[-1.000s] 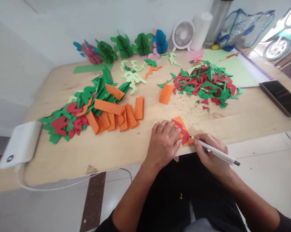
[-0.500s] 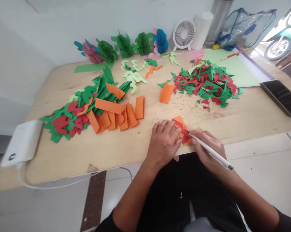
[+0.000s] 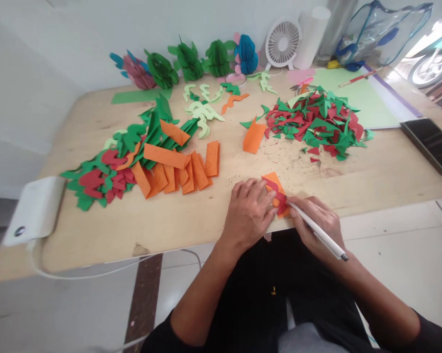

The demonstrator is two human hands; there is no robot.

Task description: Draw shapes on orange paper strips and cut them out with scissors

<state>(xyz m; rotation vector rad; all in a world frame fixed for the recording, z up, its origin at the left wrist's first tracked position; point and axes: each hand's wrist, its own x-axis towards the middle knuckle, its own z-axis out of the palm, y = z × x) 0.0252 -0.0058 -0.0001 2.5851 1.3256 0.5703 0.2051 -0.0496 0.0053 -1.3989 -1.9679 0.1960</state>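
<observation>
A wavy red paper cutout (image 3: 281,198) lies on a piece of orange paper (image 3: 273,178) near the table's front edge. With its fingers laid out over the table, my left hand (image 3: 248,211) presses on the cutout's left side; I see no grip around it. A white pen (image 3: 324,235) is pinched in my right hand (image 3: 316,220), its tip at the right edge of the red cutout. The fingers partly cover both papers.
Folded orange pieces (image 3: 165,179) and green and red cutouts (image 3: 92,179) lie left. Red and green scraps (image 3: 316,122) are heaped right, near a phone (image 3: 432,144). A small fan (image 3: 283,44) and honeycomb paper figures (image 3: 186,61) stand behind. A white box (image 3: 37,208) trails a cable.
The pen's back end has swung slightly left and down, while its tip stays at the cutout's edge. My left hand keeps its place on the paper. The view has tilted slightly.
</observation>
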